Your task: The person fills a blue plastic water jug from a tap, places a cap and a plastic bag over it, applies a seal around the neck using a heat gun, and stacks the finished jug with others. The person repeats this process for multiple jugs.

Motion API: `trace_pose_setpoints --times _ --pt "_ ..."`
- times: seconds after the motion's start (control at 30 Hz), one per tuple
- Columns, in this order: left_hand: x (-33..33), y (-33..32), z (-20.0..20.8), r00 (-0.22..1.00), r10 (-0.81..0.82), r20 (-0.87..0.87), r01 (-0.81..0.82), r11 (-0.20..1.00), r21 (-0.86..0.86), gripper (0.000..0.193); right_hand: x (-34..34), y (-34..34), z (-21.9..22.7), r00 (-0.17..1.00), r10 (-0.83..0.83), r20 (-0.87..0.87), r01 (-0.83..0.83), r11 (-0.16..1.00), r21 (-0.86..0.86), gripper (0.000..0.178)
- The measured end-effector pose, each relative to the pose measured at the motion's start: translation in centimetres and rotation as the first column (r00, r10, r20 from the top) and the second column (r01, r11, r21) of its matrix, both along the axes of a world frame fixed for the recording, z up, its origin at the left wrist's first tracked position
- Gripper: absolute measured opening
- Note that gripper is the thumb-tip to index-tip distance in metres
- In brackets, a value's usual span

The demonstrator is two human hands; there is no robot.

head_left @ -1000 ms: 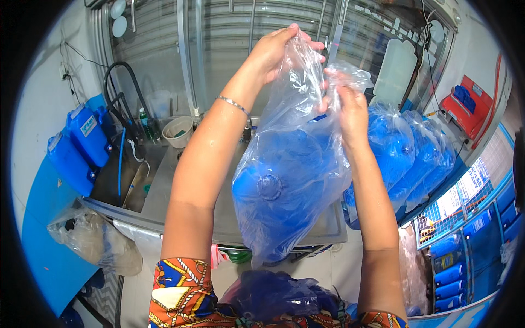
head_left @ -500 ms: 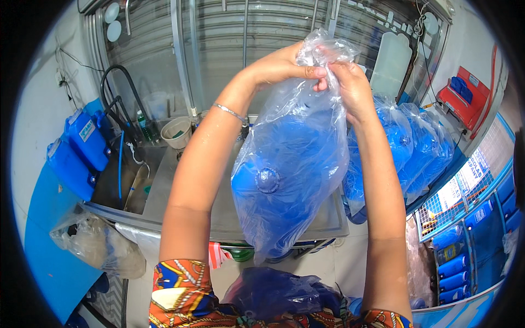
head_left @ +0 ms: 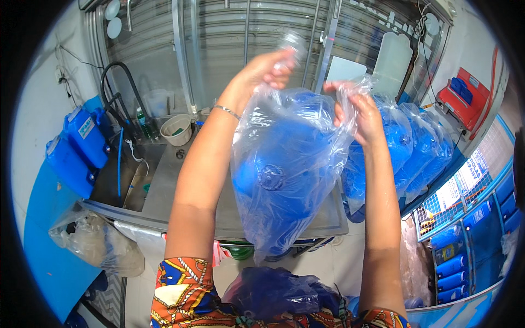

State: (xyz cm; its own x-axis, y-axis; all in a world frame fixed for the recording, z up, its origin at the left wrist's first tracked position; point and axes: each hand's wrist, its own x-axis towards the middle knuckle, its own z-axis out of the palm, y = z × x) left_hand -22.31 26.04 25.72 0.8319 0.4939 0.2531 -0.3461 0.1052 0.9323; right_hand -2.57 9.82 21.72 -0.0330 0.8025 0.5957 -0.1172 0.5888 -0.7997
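A blue water jug point(head_left: 290, 145) with a round cap stands on the steel counter inside a clear plastic bag point(head_left: 328, 180). My left hand point(head_left: 267, 72) is raised above the jug's left side, its fingers closed on a gathered corner of the bag that shows blurred above them. On the other side my right hand point(head_left: 365, 116) grips the bag's upper right edge in bunched folds. Between the two hands the bag's mouth spreads apart over the top of the jug. The plastic lies loosely around the jug's sides.
More bagged blue jugs point(head_left: 394, 136) stand to the right. On the left are a sink point(head_left: 123, 180) with a black tap, blue containers point(head_left: 82, 142), a white basket point(head_left: 176, 131) and a green bottle point(head_left: 144, 124). A stuffed clear bag point(head_left: 101, 240) hangs by the counter's front edge point(head_left: 180, 229).
My hands have moved apart from where they met over the bag's bunched top. The left went left, the right went right and down, and the bag's neck has spread wide.
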Motion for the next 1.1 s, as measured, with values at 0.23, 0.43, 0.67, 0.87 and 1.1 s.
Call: trace_pose_setpoints --times 0.23,0.43,0.67,0.87,1.1 --pt "3.8 -4.3 0.8 0.832 0.548 -0.087 -0.262 0.526 0.809 0.021 -2.2 2.9 3.3 0.971 -0.222 0.091 0.225 0.974 -0.023 0.046" --pt "2.4 -3.8 0.6 0.902 0.431 0.018 -0.358 0.725 0.588 0.03 -5.2 3.8 1.8 0.411 -0.874 0.258 0.603 0.473 0.643 0.044" --pt "0.3 -3.2 1.3 0.919 0.374 -0.127 -0.287 0.853 0.435 0.032 -5.0 4.0 1.6 0.045 -0.863 0.504 0.514 0.453 0.728 0.016" --pt "-0.5 -4.2 -0.1 0.94 0.267 0.211 -0.312 0.431 0.847 0.08 -1.7 4.1 4.6 0.957 0.242 -0.161 -0.29 0.839 -0.46 0.022" --pt "-0.8 -1.2 -1.7 0.926 0.143 0.348 -0.364 0.576 0.732 0.027 -0.8 3.0 3.8 0.995 -0.053 0.081 0.066 0.982 -0.18 0.028"
